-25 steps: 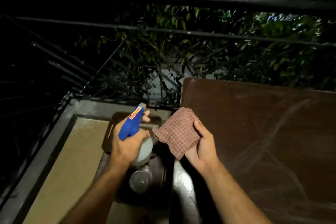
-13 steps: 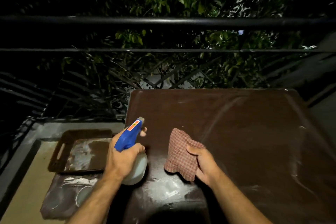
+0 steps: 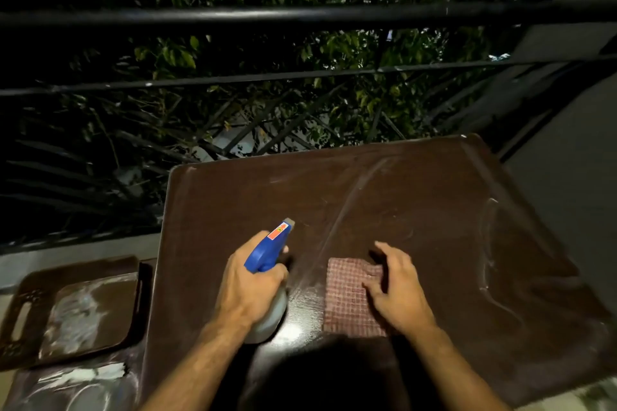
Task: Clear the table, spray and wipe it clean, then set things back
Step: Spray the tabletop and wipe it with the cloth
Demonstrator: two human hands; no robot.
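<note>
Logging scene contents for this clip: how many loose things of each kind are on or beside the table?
Spray bottle: 1, in the left hand
Checked cloth: 1, flat under the right hand
Brown tray: 1, left of the table
Total: 3

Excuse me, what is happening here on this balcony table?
A person is cleaning a dark brown table beside a railing at night. The left hand grips a spray bottle with a blue trigger head, nozzle pointing across the tabletop. The right hand lies on a checked cloth spread flat on the table. Streaks show on the surface. A brown tray sits off the table, on the left.
</note>
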